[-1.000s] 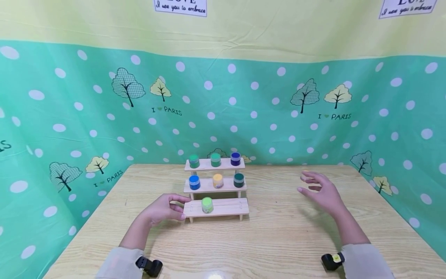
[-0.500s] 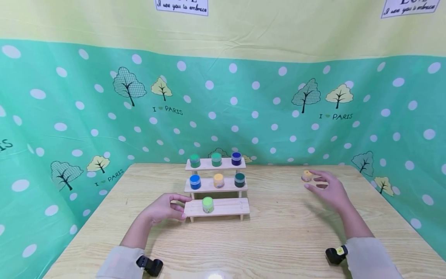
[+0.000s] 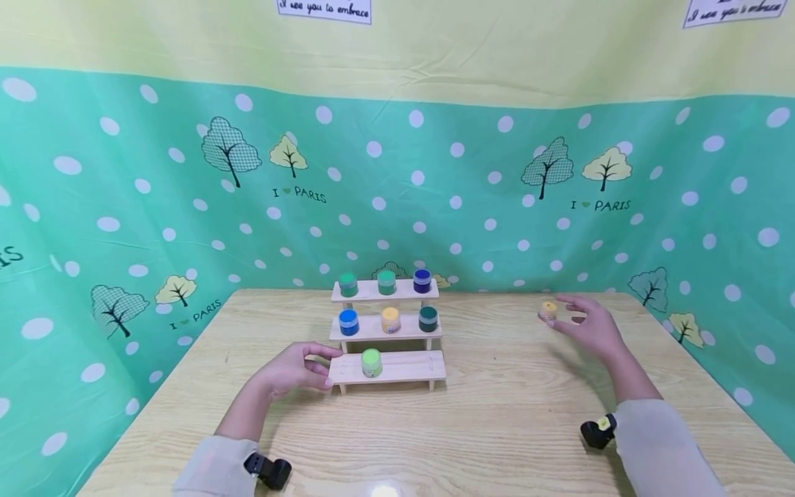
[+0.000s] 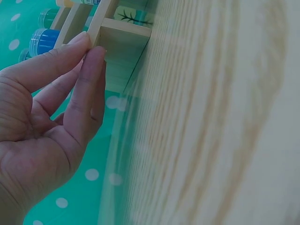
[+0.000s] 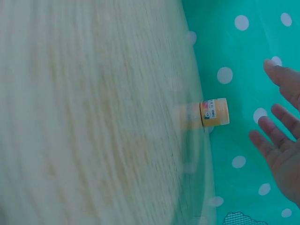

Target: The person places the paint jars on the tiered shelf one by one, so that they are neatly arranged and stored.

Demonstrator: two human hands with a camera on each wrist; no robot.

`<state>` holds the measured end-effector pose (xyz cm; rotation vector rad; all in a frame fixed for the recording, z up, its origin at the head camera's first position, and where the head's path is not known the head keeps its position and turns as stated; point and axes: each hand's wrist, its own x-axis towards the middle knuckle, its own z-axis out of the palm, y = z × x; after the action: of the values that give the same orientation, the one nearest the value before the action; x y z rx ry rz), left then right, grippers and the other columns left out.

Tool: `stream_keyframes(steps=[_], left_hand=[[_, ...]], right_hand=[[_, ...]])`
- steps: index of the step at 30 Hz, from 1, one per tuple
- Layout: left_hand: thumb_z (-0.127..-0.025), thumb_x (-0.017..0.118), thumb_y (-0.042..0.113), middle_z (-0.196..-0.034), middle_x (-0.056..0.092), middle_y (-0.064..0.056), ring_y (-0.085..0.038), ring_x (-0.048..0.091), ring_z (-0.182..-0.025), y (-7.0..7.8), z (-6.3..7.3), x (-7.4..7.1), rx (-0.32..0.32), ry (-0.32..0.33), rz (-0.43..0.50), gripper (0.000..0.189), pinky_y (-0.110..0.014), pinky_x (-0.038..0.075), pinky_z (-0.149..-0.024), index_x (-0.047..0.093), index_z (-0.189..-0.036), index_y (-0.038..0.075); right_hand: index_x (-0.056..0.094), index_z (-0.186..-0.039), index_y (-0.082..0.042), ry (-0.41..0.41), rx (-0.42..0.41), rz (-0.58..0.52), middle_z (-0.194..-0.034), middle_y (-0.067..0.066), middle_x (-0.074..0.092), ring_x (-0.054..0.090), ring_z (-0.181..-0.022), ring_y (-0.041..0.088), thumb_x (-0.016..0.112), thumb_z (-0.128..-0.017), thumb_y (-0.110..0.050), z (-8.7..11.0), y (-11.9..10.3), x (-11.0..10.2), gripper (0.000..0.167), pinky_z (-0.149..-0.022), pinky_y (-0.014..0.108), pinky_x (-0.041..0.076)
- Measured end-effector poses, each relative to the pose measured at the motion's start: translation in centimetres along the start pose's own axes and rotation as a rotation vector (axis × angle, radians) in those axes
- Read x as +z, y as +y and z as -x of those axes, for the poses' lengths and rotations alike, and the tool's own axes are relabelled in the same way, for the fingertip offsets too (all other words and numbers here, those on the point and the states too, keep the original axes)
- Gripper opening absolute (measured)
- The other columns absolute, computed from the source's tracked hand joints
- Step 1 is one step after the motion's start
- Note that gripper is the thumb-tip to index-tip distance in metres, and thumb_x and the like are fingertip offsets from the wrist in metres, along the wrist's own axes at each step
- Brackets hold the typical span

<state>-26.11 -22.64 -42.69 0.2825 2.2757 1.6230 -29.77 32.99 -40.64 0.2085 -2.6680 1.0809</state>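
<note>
A three-step wooden stand holds small paint jars. My left hand pinches the left end of its lowest step between thumb and fingertips, seen close in the left wrist view. On that step sits a light green jar. The middle step carries a blue jar, a pale orange jar and a dark green jar. Away to the right, another orange jar stands upright on the table. Beside it my right hand is spread; the right wrist view shows its fingers apart from the jar.
Two green jars and a dark blue jar line the top step. A dotted green cloth hangs behind the wooden table and along its sides.
My right hand has drawn back to the right from the lone orange jar, which its fingers partly covered before. My left hand keeps its hold on the stand. The head view has shifted slightly.
</note>
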Motion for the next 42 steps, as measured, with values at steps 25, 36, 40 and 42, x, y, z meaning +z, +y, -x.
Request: stream_keyframes(steps=[25,36,40,42], left_hand=[[-0.074,0.08,-0.005,-0.123,0.053,-0.017,-0.022,0.063,-0.086,-0.2,0.2,0.0,0.011,-0.023,0.013,0.058,-0.034,0.056,-0.073,0.06,-0.128,-0.002],[-0.073,0.081,-0.005,-0.123,0.054,-0.017,-0.022,0.064,-0.088,-0.2,0.1,0.0,0.0,-0.016,0.012,0.057,-0.034,0.056,-0.074,0.061,-0.127,-0.002],[-0.073,0.081,-0.005,-0.122,0.054,-0.016,-0.022,0.064,-0.088,-0.1,0.0,0.0,-0.005,-0.009,0.005,0.057,-0.035,0.056,-0.075,0.062,-0.126,0.0],[-0.073,0.081,-0.005,-0.122,0.054,-0.016,-0.023,0.064,-0.088,0.0,0.0,-0.1,-0.009,-0.003,0.002,0.057,-0.035,0.056,-0.075,0.063,-0.126,0.001]], right_hand=[[0.042,-0.143,0.002,-0.059,0.145,-0.081,-0.148,0.031,0.032,0.038,-0.129,0.052,0.073,-0.089,-0.022,-2.9,3.2,1.8,0.067,-0.1,0.059,0.04],[0.039,-0.144,0.005,-0.068,0.156,-0.067,-0.147,0.034,0.031,0.041,-0.126,0.052,0.067,-0.094,-0.019,-3.4,3.8,2.7,0.063,-0.102,0.058,0.037],[0.038,-0.144,0.006,-0.073,0.161,-0.069,-0.146,0.035,0.032,0.041,-0.127,0.052,0.065,-0.095,-0.018,-3.6,3.6,2.8,0.061,-0.103,0.057,0.037],[0.038,-0.144,0.007,-0.076,0.152,-0.069,-0.146,0.035,0.032,0.04,-0.127,0.052,0.064,-0.096,-0.016,-3.7,3.5,2.9,0.059,-0.104,0.057,0.037]])
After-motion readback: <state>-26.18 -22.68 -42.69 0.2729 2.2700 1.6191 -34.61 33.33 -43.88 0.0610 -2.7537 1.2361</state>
